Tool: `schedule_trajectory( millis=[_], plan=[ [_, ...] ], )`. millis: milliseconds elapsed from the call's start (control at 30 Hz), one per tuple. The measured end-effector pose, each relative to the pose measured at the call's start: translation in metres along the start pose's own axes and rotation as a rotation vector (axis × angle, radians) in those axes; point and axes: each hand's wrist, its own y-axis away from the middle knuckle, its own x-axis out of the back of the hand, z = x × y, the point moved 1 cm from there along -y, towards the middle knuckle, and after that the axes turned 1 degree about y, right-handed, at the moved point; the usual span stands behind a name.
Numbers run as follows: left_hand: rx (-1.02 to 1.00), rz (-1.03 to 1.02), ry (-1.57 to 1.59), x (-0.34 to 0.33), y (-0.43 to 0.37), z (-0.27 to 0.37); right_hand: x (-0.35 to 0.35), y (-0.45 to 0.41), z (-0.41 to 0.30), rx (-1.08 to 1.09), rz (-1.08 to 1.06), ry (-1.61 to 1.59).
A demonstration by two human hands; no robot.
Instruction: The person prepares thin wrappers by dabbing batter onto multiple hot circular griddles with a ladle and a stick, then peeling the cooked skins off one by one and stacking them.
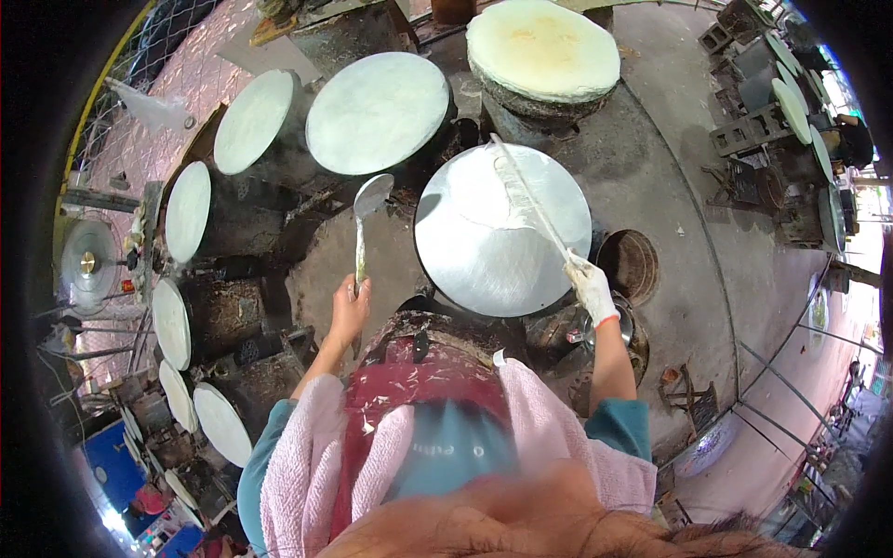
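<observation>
My bare left hand (351, 305) grips the handle of a metal ladle (374, 195), its bowl coated with white residue and raised left of a round metal griddle (502, 279). In a white work glove with an orange cuff, my right hand (591, 287) holds a long pale stick (534, 199). The stick slants across the griddle, its far end by the back rim. Wet white batter (481, 199) covers the griddle's far half, with streaks beside the stick. Shiny bare metal shows on the near half.
Several round plates bearing white sheets, such as one large disc (379, 113), curve around my left. A thick stack of pale sheets (544, 52) stands behind the griddle. At right are an open cylindrical drum (628, 267), a metal pot (623, 324) under my forearm and concrete blocks (750, 132).
</observation>
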Motion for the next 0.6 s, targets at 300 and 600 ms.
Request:
schedule_trajectory(
  millis=[300, 600],
  plan=[
    [0.09, 0.055, -0.104, 0.013, 0.021, -0.031, -0.002, 0.008, -0.008, 0.0, -0.177, 0.151],
    [-0.066, 0.027, -0.36, -0.009, -0.052, 0.003, -0.009, 0.032, -0.041, -0.168, -0.364, 0.304]
  ],
)
